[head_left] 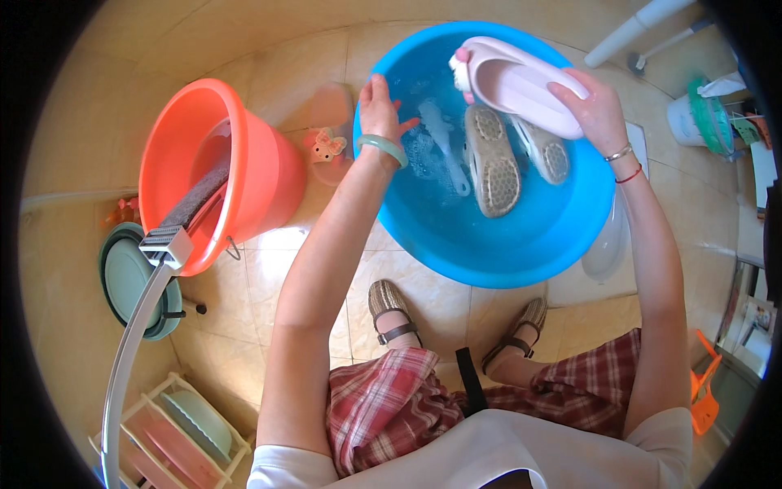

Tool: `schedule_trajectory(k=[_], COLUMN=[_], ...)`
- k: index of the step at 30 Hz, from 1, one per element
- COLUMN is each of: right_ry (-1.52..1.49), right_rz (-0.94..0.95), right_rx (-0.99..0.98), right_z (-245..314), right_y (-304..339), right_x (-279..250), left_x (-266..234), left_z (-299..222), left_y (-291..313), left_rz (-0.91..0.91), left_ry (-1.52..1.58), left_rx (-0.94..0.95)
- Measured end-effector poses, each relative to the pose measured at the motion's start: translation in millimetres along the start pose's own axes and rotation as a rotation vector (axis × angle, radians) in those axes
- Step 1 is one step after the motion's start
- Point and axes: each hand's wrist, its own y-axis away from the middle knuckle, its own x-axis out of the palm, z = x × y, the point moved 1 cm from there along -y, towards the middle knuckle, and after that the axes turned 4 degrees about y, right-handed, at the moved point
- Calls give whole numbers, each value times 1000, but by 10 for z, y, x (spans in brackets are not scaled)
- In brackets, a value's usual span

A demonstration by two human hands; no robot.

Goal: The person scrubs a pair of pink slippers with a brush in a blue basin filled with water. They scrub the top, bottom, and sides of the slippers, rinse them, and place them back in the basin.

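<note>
A large blue basin [391, 226] of water stands on the floor in front of me. My right hand [593, 107] grips a pale pink slipper [533, 91] by one end, above the basin's far right part; a white and pink figure decorates its other end. At the basin's left rim is my left hand [380, 112], its fingers apart and nothing in them; I cannot tell if it touches the rim. A pale-handled brush [445, 148] lies in the foamy water. Beside it, two worn shoes rest soles up: one shoe [495, 167] wholly visible, the other shoe [547, 153] partly behind the slipper.
An orange bucket [273, 167] with a grey mop [202, 196] in it stands left. Between bucket and basin sits a pink slipper [328, 147]. Folded green basins [134, 273] lean at the wall; a white rack [171, 432] holds more basins. A green-lined bin [692, 122] is far right.
</note>
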Motion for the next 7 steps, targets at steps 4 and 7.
schedule_trajectory(k=[4, 7], right_ry=[-448, -275], right_rz=[-15, -30], right_rx=[197, 206], right_z=[-194, -76], right_y=[71, 14], right_x=[119, 242], left_x=[-3, -47], left_z=[85, 151], left_y=[-15, -79], left_rz=[37, 93], left_ry=[92, 161], left_rx=[-64, -145])
